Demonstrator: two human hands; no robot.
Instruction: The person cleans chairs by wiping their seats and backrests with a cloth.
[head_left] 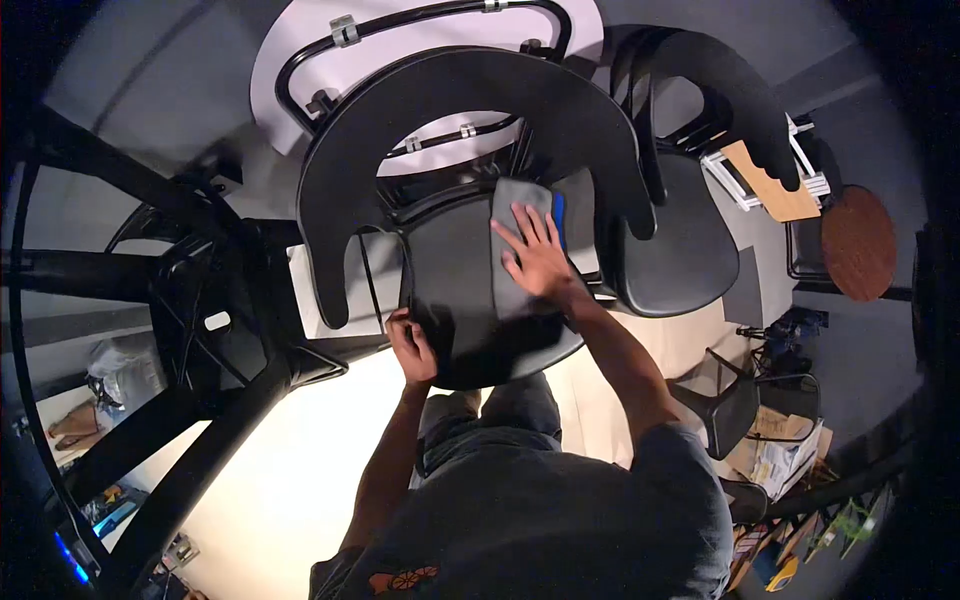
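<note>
A black chair (pixel 445 260) with a broad curved backrest stands right in front of me. On its seat lies a grey cloth (pixel 517 193), with a blue strip (pixel 558 220) showing along its right side. My right hand (pixel 537 255) rests flat on the cloth, fingers spread, pressing it against the seat. At the seat's left front edge, my left hand (pixel 412 347) curls its fingers round the rim. The fingertips of that hand are partly hidden.
Behind the chair is a white oval tabletop (pixel 300 30) with black tubular legs clipped to it. More black chairs (pixel 680 240) stand on the right, near a round brown stool top (pixel 858 243). A large black frame (pixel 130 190) fills the left.
</note>
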